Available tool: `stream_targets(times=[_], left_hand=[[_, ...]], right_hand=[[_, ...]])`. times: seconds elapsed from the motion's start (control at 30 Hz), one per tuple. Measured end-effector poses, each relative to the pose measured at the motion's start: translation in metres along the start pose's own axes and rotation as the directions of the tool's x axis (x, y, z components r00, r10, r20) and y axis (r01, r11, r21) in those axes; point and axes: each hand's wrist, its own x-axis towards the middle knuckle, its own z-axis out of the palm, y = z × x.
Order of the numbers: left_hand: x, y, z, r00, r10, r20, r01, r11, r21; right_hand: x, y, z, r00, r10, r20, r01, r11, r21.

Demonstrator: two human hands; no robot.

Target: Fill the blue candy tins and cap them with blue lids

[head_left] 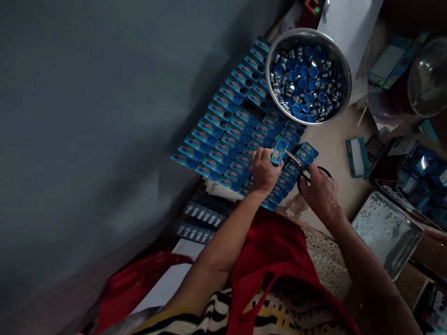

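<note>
My left hand grips a small blue printed box that has a round blue cap set in its upper end. In my right hand is a pair of scissors with black handles, its metal blades pointing at the cap end of that box. Whether the tips touch the box I cannot tell. Below both hands, many similar blue boxes lie in tight slanting rows on the table, some with a blue cap and some with a dark round hole. A few more boxes lie beside the scissors.
A steel bowl of blue and silver caps stands behind my hands. To the right are a cut box, a carton of blue packets and a metal tray with small pieces. A grey wall bounds the left.
</note>
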Motion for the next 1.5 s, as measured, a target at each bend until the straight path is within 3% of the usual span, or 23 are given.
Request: stream_targets(times=[0.2, 0.53, 0.7, 0.83, 0.97, 1.03, 1.1, 1.23, 1.33, 1.5], left_hand=[[0.002, -0.001, 0.0, 1.0, -0.031, -0.003, 0.031, 0.998, -0.059], [-0.012, -0.01, 0.0, 0.983, -0.18, -0.023, 0.178, 0.983, -0.049], [-0.011, -0.006, 0.001, 0.975, -0.218, -0.047, 0.218, 0.976, 0.001], [-0.013, -0.003, 0.001, 0.977, -0.208, -0.053, 0.21, 0.978, 0.019], [-0.014, -0.002, -0.003, 0.965, -0.259, -0.049, 0.26, 0.965, 0.038], [-0.013, -0.001, -0.006, 0.96, -0.275, -0.05, 0.278, 0.959, 0.053], [-0.011, 0.0, -0.008, 0.963, -0.265, -0.043, 0.268, 0.961, 0.069], [-0.011, 0.006, -0.007, 0.959, -0.279, -0.051, 0.283, 0.955, 0.093], [-0.01, 0.012, -0.003, 0.957, -0.284, -0.067, 0.29, 0.95, 0.114], [-0.004, 0.025, -0.002, 0.972, -0.232, -0.025, 0.233, 0.958, 0.167]], right_hand=[[0.004, 0.0, 0.015, 0.999, -0.015, -0.046, 0.016, 1.0, 0.007], [0.002, -0.002, 0.082, 0.982, -0.024, -0.189, 0.043, 0.994, 0.098], [0.012, -0.006, 0.123, 0.987, 0.039, -0.156, 0.01, 0.954, 0.301], [0.025, -0.016, 0.139, 0.99, 0.041, -0.138, 0.044, 0.826, 0.563], [0.023, -0.013, 0.137, 0.967, 0.12, -0.223, 0.093, 0.651, 0.753], [0.017, -0.001, 0.136, 0.949, 0.194, -0.249, 0.079, 0.617, 0.783], [0.011, 0.012, 0.132, 0.944, 0.191, -0.269, 0.082, 0.654, 0.752], [0.003, 0.025, 0.113, 0.958, 0.02, -0.288, 0.14, 0.841, 0.522], [0.001, 0.02, 0.089, 0.974, -0.056, -0.218, 0.131, 0.929, 0.347], [0.001, 0.004, 0.05, 0.998, -0.024, -0.057, 0.037, 0.972, 0.232]])
